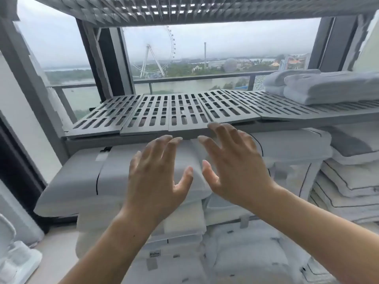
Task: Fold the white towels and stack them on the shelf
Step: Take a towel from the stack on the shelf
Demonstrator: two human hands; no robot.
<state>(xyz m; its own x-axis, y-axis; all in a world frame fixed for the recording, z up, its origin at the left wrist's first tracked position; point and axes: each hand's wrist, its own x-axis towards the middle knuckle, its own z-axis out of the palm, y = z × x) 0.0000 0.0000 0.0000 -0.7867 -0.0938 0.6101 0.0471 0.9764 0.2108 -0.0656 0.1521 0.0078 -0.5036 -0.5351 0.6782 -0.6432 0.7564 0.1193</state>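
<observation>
A grey slotted shelf point(180, 111) runs across the middle of the view at chest height. Folded white towels point(332, 87) lie stacked on its right end. Below the shelf's front edge, my left hand point(158, 177) and my right hand point(235, 167) hover side by side, palms down, fingers spread, holding nothing. They are just above a pile of white linen point(86, 181) with black piping that fills the level underneath. My right fingertips reach up to the shelf's front edge.
Another slotted shelf point(184, 9) hangs overhead. More folded white bedding point(348, 181) is stacked at the lower right, and quilted white pieces point(235, 259) lie below. A window and dark frame post point(98, 58) stand behind the shelf. White objects point(14, 259) sit on the floor at the left.
</observation>
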